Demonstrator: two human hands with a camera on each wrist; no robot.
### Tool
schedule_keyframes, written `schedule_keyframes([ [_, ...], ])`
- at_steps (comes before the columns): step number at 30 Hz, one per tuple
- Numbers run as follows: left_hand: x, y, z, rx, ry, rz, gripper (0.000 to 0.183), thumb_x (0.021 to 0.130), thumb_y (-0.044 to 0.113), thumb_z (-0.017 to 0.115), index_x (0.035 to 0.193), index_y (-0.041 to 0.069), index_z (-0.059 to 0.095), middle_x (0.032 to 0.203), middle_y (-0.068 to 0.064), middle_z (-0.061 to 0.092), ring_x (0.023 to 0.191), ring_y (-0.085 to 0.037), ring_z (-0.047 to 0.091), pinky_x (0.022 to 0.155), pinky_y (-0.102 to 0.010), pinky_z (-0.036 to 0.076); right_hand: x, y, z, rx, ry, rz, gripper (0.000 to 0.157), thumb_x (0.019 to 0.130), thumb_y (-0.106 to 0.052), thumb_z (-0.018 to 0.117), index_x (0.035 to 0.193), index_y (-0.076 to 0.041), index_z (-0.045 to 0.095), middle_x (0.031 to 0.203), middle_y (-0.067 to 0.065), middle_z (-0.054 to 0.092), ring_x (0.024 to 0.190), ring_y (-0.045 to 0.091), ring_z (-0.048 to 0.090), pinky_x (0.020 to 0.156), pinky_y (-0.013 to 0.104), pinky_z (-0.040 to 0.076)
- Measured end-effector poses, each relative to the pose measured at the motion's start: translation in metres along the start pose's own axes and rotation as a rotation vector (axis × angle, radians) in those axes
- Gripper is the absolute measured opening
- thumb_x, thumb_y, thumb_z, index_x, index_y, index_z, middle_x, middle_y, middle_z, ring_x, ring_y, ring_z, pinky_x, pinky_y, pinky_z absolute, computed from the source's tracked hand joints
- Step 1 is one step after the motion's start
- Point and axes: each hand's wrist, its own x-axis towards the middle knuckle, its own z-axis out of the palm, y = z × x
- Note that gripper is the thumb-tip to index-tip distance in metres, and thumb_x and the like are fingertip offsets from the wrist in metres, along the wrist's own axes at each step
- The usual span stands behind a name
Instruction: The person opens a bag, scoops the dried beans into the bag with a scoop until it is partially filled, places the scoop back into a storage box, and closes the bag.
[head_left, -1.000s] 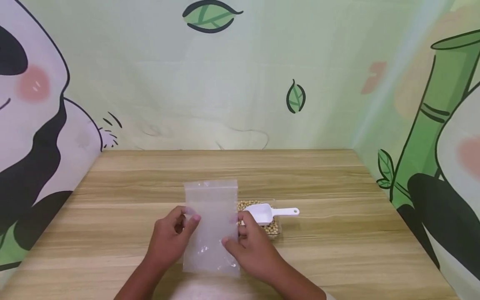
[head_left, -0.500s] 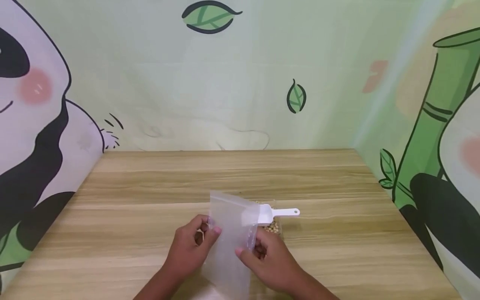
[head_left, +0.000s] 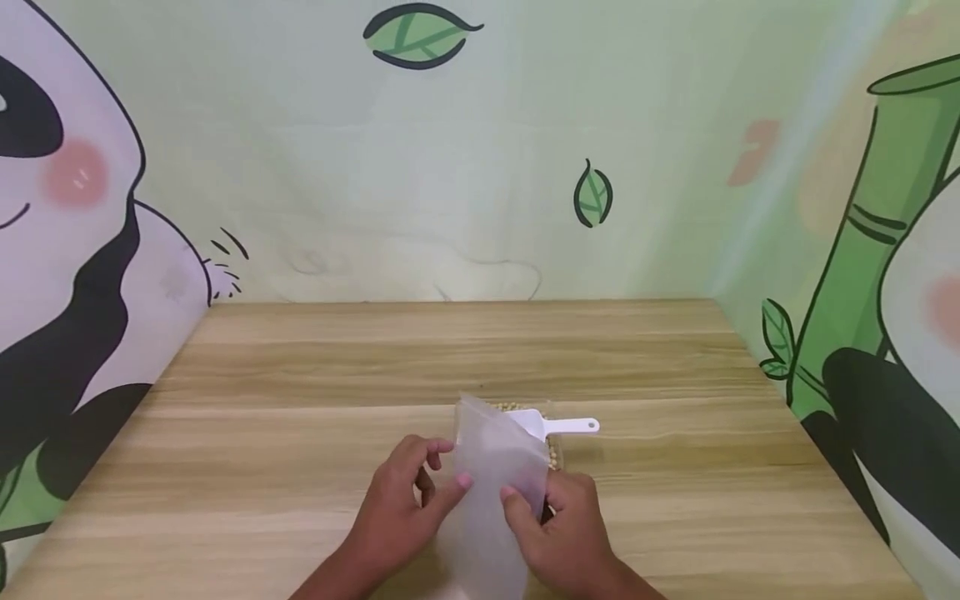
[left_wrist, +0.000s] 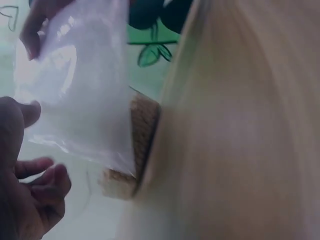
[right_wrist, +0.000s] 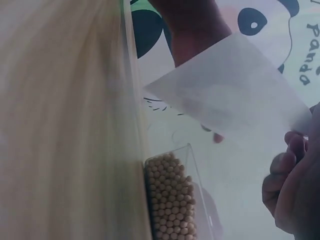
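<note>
My right hand point(head_left: 573, 533) pinches a translucent plastic zip bag point(head_left: 491, 508) by its right side, thumb in front and curled fingers behind. The bag looks flat and is tilted, its top corner overlapping the bean container in the head view. At the other side, my left hand point(head_left: 405, 504) has its thumb right at the bag's edge and its index finger reaching toward it. In the left wrist view, the other left fingers point(left_wrist: 50, 192) curl loosely, apart from the bag. Behind the bag, a white scoop point(head_left: 573, 426) lies on the beans, its bowl partly hidden.
A clear rectangular container point(right_wrist: 200, 190) full of round beige beans point(right_wrist: 172, 205) stands on the wood-grain table point(head_left: 300, 367). A wall printed with pandas, bamboo and leaves point(head_left: 420, 35) rises behind and at both sides.
Both hands have shifted right and nearer with the bag, which has turned and tilted and now overlaps the container. My left fingers have loosened from its edge. Container and scoop have stayed put.
</note>
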Motion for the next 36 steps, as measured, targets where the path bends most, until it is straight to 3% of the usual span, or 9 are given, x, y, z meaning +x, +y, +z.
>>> schedule_keyframes([
  [3,-0.001,0.012,-0.003,0.054,0.08,-0.006,0.041,0.092,0.02,0.088,0.126,0.011,0.066,0.102,0.001,0.056,0.07,0.002,0.05,0.062,-0.023,0.047,-0.003,0.002,0.001,-0.094,0.059,-0.117,0.029,0.076,0.006,0.075,0.061,-0.011,0.057,0.05,0.0,0.06,0.051,-0.009,0.052,0.043,0.009,0.041],
  [6,0.0,0.024,-0.007,0.033,0.13,0.036,0.032,0.091,0.015,0.088,0.115,0.014,0.067,0.097,0.004,0.058,0.071,0.0,0.051,0.06,-0.023,0.046,-0.002,0.003,0.001,-0.171,0.098,-0.249,0.029,0.069,0.003,0.075,0.06,-0.014,0.054,0.05,-0.004,0.055,0.049,-0.006,0.046,0.046,0.006,0.037],
  [8,0.002,0.034,-0.011,-0.074,0.082,0.022,0.016,0.096,0.014,0.083,0.105,0.015,0.07,0.089,0.005,0.062,0.068,0.0,0.052,0.057,-0.023,0.046,0.001,0.002,0.001,-0.194,0.095,-0.329,0.028,0.069,0.001,0.073,0.06,-0.015,0.052,0.051,-0.006,0.053,0.049,-0.005,0.044,0.048,0.004,0.034],
  [10,0.004,0.044,-0.014,-0.225,-0.008,-0.02,0.006,0.102,0.012,0.076,0.096,0.012,0.072,0.074,0.003,0.061,0.062,0.002,0.05,0.052,-0.024,0.045,0.004,0.0,0.0,-0.207,0.083,-0.402,0.026,0.07,0.0,0.071,0.06,-0.015,0.052,0.052,-0.008,0.052,0.048,-0.003,0.044,0.049,0.004,0.033],
  [13,0.008,0.058,-0.019,-0.413,-0.125,-0.141,0.025,0.109,0.015,0.064,0.088,0.005,0.072,0.059,-0.004,0.053,0.056,0.001,0.046,0.049,-0.026,0.043,0.01,-0.003,-0.001,-0.234,0.08,-0.508,0.03,0.074,-0.002,0.067,0.058,-0.017,0.046,0.051,-0.01,0.047,0.047,-0.002,0.039,0.049,0.006,0.029],
  [16,0.017,0.068,-0.023,-0.501,-0.167,-0.223,0.037,0.112,0.02,0.06,0.082,0.0,0.069,0.055,-0.006,0.046,0.052,-0.001,0.044,0.048,-0.026,0.039,0.014,-0.006,-0.001,-0.24,0.072,-0.577,0.031,0.079,-0.003,0.064,0.057,-0.018,0.046,0.051,-0.01,0.045,0.046,-0.002,0.038,0.048,0.008,0.03],
  [21,0.034,0.077,-0.025,-0.592,-0.195,-0.352,0.053,0.113,0.028,0.058,0.078,-0.012,0.061,0.054,0.005,0.045,0.048,-0.004,0.039,0.048,-0.022,0.034,0.016,-0.008,-0.002,-0.261,0.049,-0.632,0.033,0.09,-0.009,0.059,0.06,-0.017,0.049,0.051,-0.011,0.043,0.045,-0.003,0.037,0.048,0.008,0.029],
  [26,0.043,0.081,-0.023,-0.632,-0.205,-0.452,0.056,0.11,0.028,0.062,0.078,-0.017,0.057,0.052,0.008,0.045,0.045,-0.004,0.035,0.048,-0.019,0.031,0.018,-0.007,-0.002,-0.281,0.054,-0.676,0.036,0.096,-0.012,0.055,0.06,-0.017,0.049,0.052,-0.011,0.042,0.044,-0.002,0.036,0.047,0.01,0.027],
  [36,0.044,0.078,-0.019,-0.665,-0.254,-0.415,0.053,0.111,0.026,0.059,0.085,-0.019,0.058,0.058,0.007,0.048,0.049,-0.004,0.038,0.05,-0.02,0.034,0.019,-0.006,-0.004,-0.267,0.046,-0.678,0.032,0.092,-0.009,0.056,0.061,-0.017,0.049,0.052,-0.012,0.041,0.044,-0.004,0.033,0.047,0.009,0.026],
])
